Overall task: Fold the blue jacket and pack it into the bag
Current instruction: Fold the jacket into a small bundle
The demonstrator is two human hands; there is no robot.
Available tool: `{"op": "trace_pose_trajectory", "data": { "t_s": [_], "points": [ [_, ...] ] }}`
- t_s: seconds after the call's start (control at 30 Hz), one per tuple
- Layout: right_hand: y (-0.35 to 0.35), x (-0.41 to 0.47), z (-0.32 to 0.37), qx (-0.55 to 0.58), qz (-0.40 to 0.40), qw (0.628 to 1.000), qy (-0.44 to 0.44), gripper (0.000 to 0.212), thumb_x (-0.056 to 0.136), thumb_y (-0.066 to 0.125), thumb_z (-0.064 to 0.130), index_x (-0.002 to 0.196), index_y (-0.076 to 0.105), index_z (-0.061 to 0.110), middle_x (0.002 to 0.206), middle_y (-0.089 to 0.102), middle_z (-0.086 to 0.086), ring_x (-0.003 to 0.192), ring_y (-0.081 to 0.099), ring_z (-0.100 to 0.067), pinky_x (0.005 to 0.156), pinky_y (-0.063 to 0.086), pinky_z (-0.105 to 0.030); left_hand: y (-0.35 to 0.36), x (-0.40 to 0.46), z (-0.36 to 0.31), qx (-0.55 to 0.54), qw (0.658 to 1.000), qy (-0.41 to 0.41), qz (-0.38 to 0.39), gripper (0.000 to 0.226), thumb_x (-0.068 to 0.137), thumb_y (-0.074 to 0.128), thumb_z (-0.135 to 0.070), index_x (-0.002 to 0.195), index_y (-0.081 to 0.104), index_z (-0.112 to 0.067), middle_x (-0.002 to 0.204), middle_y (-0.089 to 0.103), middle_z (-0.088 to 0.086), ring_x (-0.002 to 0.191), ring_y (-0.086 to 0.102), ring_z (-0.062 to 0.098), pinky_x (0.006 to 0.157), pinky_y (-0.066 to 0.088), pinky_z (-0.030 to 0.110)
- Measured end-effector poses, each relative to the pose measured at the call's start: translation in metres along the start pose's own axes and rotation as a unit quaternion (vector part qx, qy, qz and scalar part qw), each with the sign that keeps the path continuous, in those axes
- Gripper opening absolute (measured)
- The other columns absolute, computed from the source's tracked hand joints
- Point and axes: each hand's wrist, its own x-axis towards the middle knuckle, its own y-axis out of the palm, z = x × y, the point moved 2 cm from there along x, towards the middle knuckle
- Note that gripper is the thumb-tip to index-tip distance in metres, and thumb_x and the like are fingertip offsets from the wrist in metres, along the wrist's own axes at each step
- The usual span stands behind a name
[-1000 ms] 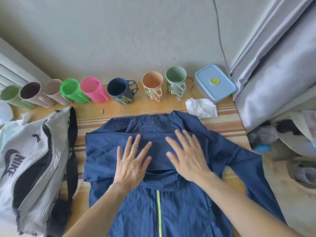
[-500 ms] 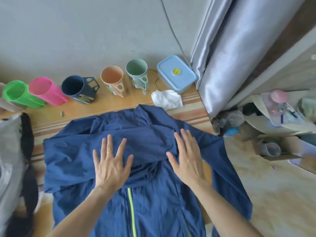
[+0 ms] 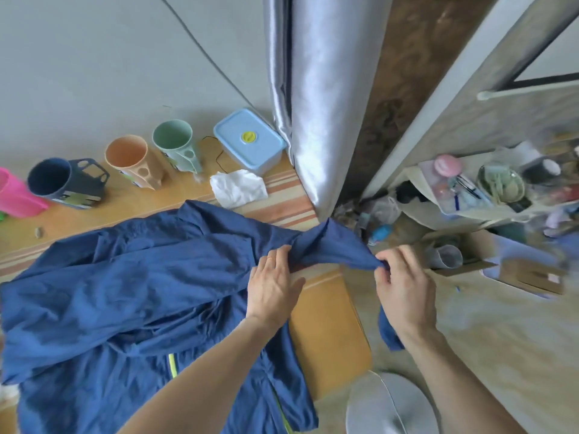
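Observation:
The blue jacket (image 3: 131,292) lies spread on the wooden table (image 3: 326,333), with a yellow-green zip line near the bottom. Its right sleeve (image 3: 338,249) stretches off the table's right edge. My left hand (image 3: 272,283) grips the sleeve near the shoulder. My right hand (image 3: 404,286) pinches the sleeve further out, over the floor, and the cuff end hangs below that wrist. The bag is out of view.
Cups line the back of the table: pink (image 3: 15,198), navy (image 3: 62,183), peach (image 3: 134,161), green (image 3: 178,145). A blue lidded box (image 3: 247,142) and a crumpled white cloth (image 3: 238,187) sit nearby. A silver curtain (image 3: 319,104) hangs right; clutter covers the floor (image 3: 470,195).
Both hands left the flat jacket body and went right, taking hold of the right sleeve and lifting it. My view swung right, so the bag left the frame.

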Motion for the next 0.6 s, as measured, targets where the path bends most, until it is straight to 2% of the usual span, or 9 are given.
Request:
{"op": "trace_pose_trajectory", "data": {
  "t_s": [0.1,0.17,0.23,0.27,0.33,0.4,0.47,0.53,0.6],
  "points": [
    [-0.014,-0.022,-0.006,0.009,-0.001,1.000,0.000,0.023,0.073,0.072,-0.010,0.085,0.065,0.008,0.087,0.061,-0.008,0.066,0.062,-0.029,0.055,0.047,-0.032,0.003,0.012,-0.011,-0.097,0.993,-0.055,-0.036,0.052,0.084,0.074,-0.032,0.131,0.054,-0.019,0.111,0.067,-0.003,0.106,0.060,0.022,0.089,0.050,0.037],
    [-0.005,-0.052,-0.016,0.013,0.095,0.994,0.056,0.028,0.070,0.079,-0.004,0.088,0.064,0.011,0.091,0.061,-0.004,0.078,0.066,-0.029,0.061,0.048,-0.031,0.002,0.017,-0.018,-0.178,0.979,-0.095,-0.036,0.038,0.085,0.071,-0.017,0.121,0.061,-0.019,0.093,0.064,-0.010,0.095,0.062,0.021,0.078,0.049,0.034],
    [0.006,-0.068,-0.013,0.087,0.170,0.976,0.108,0.026,0.076,0.080,0.004,0.096,0.066,0.014,0.097,0.066,-0.001,0.089,0.070,-0.027,0.070,0.053,-0.032,0.003,0.019,-0.023,-0.197,0.977,-0.082,-0.013,0.031,0.082,0.066,-0.003,0.109,0.071,-0.017,0.084,0.059,-0.013,0.088,0.063,0.019,0.074,0.048,0.027],
    [0.013,-0.066,-0.004,0.157,0.183,0.960,0.142,0.023,0.083,0.078,0.008,0.102,0.068,0.015,0.100,0.069,0.001,0.093,0.072,-0.024,0.075,0.056,-0.031,0.005,0.016,-0.023,-0.184,0.982,-0.052,-0.002,0.031,0.081,0.064,0.000,0.104,0.075,-0.016,0.085,0.059,-0.011,0.085,0.063,0.017,0.074,0.047,0.022],
    [0.032,-0.053,0.021,0.302,0.239,0.887,0.254,0.030,0.093,0.070,0.027,0.121,0.064,0.021,0.107,0.071,0.002,0.099,0.072,-0.019,0.086,0.058,-0.030,0.007,0.008,-0.022,-0.144,0.989,0.022,0.008,0.032,0.083,0.061,0.003,0.102,0.079,-0.016,0.088,0.059,-0.007,0.080,0.061,0.015,0.070,0.045,0.016],
    [0.053,-0.038,0.042,0.375,0.279,0.801,0.374,0.059,0.090,0.065,0.052,0.141,0.047,0.031,0.117,0.068,0.003,0.105,0.070,-0.021,0.094,0.058,-0.042,0.009,-0.001,-0.015,-0.094,0.990,0.099,0.018,0.038,0.086,0.060,0.003,0.109,0.078,-0.022,0.088,0.054,-0.003,0.077,0.058,0.018,0.065,0.049,0.026],
    [0.068,-0.026,0.056,0.403,0.253,0.748,0.463,0.085,0.078,0.068,0.064,0.150,0.033,0.032,0.133,0.061,-0.001,0.115,0.066,-0.027,0.098,0.056,-0.050,0.010,-0.007,-0.012,-0.036,0.982,0.178,0.047,0.056,0.082,0.061,0.007,0.120,0.072,-0.032,0.088,0.043,-0.003,0.076,0.052,0.020,0.064,0.050,0.034],
    [0.067,-0.014,0.065,0.396,0.203,0.736,0.510,0.094,0.073,0.080,0.050,0.149,0.032,0.025,0.138,0.055,-0.004,0.121,0.062,-0.030,0.100,0.054,-0.051,0.006,-0.009,-0.012,0.035,0.963,0.259,0.067,0.076,0.070,0.065,0.013,0.125,0.063,-0.040,0.089,0.035,-0.003,0.075,0.047,0.020,0.064,0.045,0.032],
    [0.095,-0.011,0.046,0.378,0.184,0.708,0.568,0.087,0.073,0.084,0.022,0.143,0.033,0.015,0.125,0.052,-0.006,0.110,0.060,-0.030,0.094,0.057,-0.052,0.001,-0.010,-0.012,0.102,0.939,0.321,0.073,0.079,0.064,0.070,0.010,0.125,0.063,-0.039,0.089,0.041,0.000,0.074,0.049,0.020,0.065,0.042,0.028]
  ]
}}
